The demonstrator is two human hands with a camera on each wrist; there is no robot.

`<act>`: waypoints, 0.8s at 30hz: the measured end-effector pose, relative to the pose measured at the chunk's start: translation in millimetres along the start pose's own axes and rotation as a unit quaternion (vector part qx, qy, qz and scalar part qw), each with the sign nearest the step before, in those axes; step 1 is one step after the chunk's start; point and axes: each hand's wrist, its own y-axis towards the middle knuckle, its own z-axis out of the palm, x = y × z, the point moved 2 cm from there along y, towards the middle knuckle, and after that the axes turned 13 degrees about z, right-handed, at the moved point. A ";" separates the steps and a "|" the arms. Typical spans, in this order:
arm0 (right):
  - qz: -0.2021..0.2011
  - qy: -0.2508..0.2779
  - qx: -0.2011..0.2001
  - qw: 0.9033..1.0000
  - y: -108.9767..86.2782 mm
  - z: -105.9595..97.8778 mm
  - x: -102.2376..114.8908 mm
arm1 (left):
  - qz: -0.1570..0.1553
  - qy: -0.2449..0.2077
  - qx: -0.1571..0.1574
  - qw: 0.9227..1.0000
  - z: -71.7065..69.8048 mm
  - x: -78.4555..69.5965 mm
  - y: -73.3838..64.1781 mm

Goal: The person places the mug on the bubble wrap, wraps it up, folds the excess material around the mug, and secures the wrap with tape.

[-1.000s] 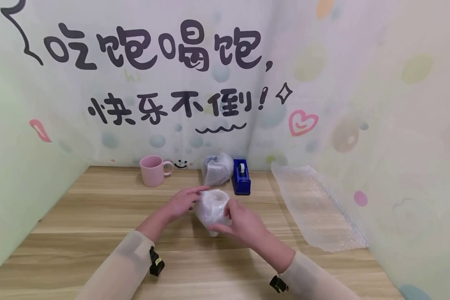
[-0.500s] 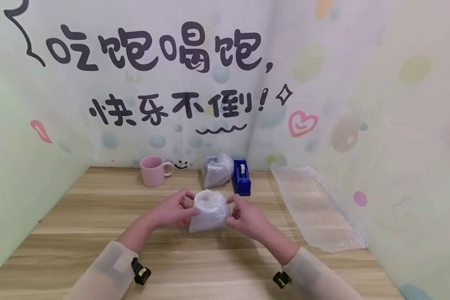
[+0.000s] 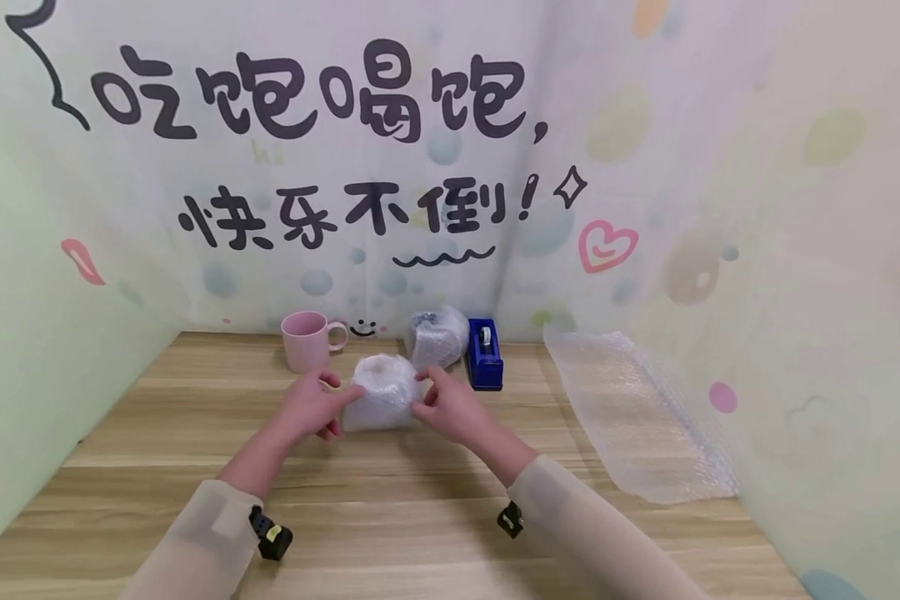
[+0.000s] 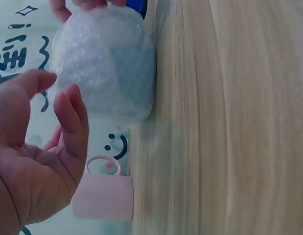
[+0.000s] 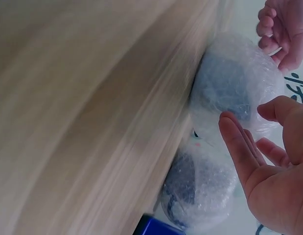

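Observation:
A rounded bubble-wrapped bundle (image 3: 381, 396) is between my two hands, near the middle of the table in the head view. A round hollow shows in its top, and something bluish shows dimly through the wrap in the right wrist view. My left hand (image 3: 309, 407) holds its left side, thumb at the wrap and other fingers bent. At its right side my right hand (image 3: 453, 406) grips the wrap between thumb and fingers. Exact fingertip contact is hard to tell. Just behind it, to the right, sits a second bubble-wrapped bundle (image 3: 440, 335).
A pink mug (image 3: 305, 340) stands at the back left, close to my left hand. Beside the second bundle is a blue tape dispenser (image 3: 485, 357). A sheet of bubble wrap (image 3: 633, 421) lies along the right. The printed wall (image 3: 375, 283) bounds the wooden table (image 3: 390, 517) behind.
Both hands have turned the bundle, then moved it left and back toward the mug. The mug, second bundle, tape dispenser and sheet have stayed put.

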 end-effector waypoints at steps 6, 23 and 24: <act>0.013 0.001 -0.025 1.000 23.9 13.6 14.8 | 0.031 -0.020 -0.068 0.997 -2.3 2.6 14.6; 0.026 0.016 0.005 1.000 47.6 32.9 23.4 | 0.117 0.038 0.015 0.992 15.4 11.6 47.5; 0.029 0.013 0.007 0.999 47.4 34.1 23.6 | 0.113 0.050 0.021 0.992 16.7 11.9 49.2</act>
